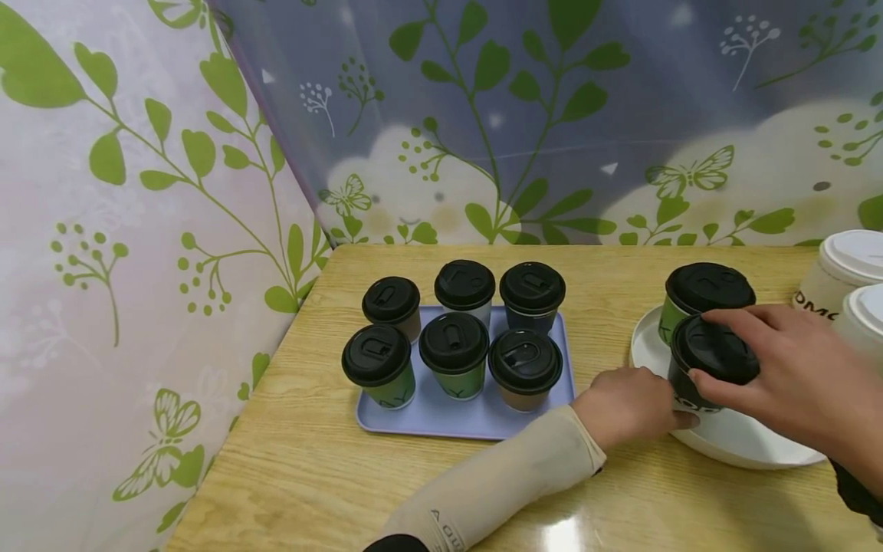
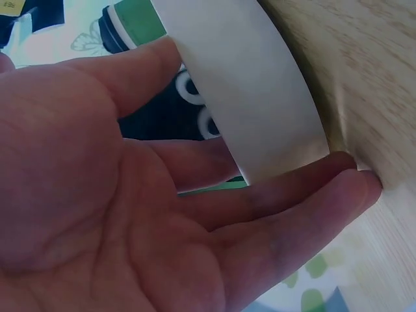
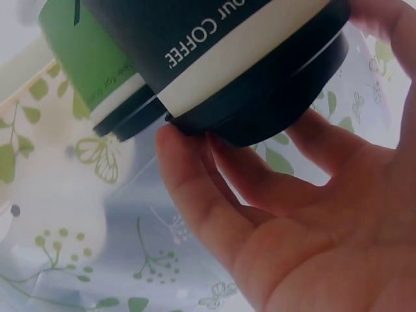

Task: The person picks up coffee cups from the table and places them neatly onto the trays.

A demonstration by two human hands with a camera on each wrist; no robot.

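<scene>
My right hand [image 1: 803, 376] grips a dark paper coffee cup [image 3: 214, 32] around its black lid [image 1: 713, 349], fingers and thumb spread about the lid's edge. That cup is over the left part of a round white tray [image 1: 766, 445]. At the tray's left rim is my left hand [image 1: 628, 406], holding the raised white wall [image 2: 253, 91], with two fingertips low by the tabletop in the left wrist view. Behind the gripped cup, a green coffee cup [image 1: 669, 318] with a black lid stands on the tray.
A lilac rectangular tray [image 1: 428, 422] on the wooden table [image 1: 303, 475] bears several black-lidded cups in two rows. White-lidded cups [image 1: 862, 261] stand at the right edge. A leaf-patterned cloth [image 1: 441, 100] hangs behind, and another patterned sheet [image 1: 138, 253] is on the left.
</scene>
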